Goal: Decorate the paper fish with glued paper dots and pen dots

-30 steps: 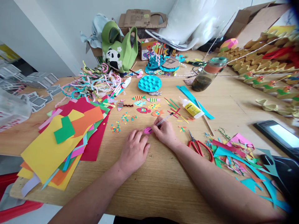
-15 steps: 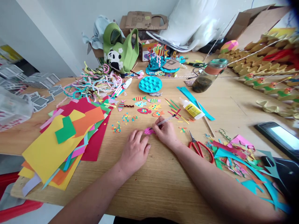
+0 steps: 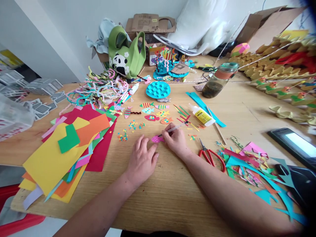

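Between my hands a small pink paper fish [image 3: 156,139] with dark dots lies flat on the table. My right hand [image 3: 175,141] is closed round a slim pen [image 3: 174,128], its tip at the fish. My left hand [image 3: 142,158] rests with fingers loosely spread at the fish's lower left edge, one fingertip by it. Beyond lie several decorated paper fish, among them an orange one [image 3: 166,120] and a red one [image 3: 151,118]. Small paper dots [image 3: 122,135] lie to the left, thin coloured strips [image 3: 184,115] to the right.
Red-handled scissors [image 3: 211,157] and paper scraps [image 3: 256,171] lie right of my forearm. A glue bottle [image 3: 202,116], a wooden stick [image 3: 219,133] and a jar [image 3: 219,80] are farther back. Coloured paper sheets [image 3: 54,161] are stacked left. A blue egg-carton disc [image 3: 158,90] is ahead.
The pen tip has shifted slightly on the pink fish, and more of the fish shows beside my left fingers. Both hands stay nearly in place; the view has moved a little.
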A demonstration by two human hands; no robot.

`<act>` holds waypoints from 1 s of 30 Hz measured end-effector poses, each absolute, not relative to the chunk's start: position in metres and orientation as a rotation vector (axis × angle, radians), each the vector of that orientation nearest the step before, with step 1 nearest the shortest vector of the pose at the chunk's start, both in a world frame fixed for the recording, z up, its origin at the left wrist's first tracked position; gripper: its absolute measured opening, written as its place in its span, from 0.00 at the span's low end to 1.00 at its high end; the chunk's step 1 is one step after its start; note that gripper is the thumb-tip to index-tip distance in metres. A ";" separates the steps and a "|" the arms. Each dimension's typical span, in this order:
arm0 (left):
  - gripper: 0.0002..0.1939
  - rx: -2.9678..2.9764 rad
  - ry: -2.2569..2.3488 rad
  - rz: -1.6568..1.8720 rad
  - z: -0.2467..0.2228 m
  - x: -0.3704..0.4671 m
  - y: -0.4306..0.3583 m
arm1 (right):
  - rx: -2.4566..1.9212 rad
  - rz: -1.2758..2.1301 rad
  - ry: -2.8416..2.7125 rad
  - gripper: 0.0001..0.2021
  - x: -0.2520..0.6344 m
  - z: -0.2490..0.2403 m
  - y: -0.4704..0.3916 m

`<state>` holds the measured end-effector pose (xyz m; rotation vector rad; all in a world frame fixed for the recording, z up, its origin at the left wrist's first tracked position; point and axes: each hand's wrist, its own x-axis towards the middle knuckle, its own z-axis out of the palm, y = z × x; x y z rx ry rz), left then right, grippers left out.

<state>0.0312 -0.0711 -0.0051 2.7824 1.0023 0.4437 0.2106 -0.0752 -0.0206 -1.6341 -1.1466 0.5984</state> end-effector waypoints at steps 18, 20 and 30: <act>0.16 2.792 1.013 0.430 -0.005 0.031 -0.072 | -1.701 0.592 -1.224 0.05 0.209 -0.017 -0.074; 0.16 2.794 1.012 0.431 -0.005 0.031 -0.072 | -1.686 0.591 -1.202 0.05 0.209 -0.017 -0.074; 0.16 2.800 1.005 0.429 -0.005 0.031 -0.072 | -1.693 0.589 -1.229 0.05 0.209 -0.018 -0.075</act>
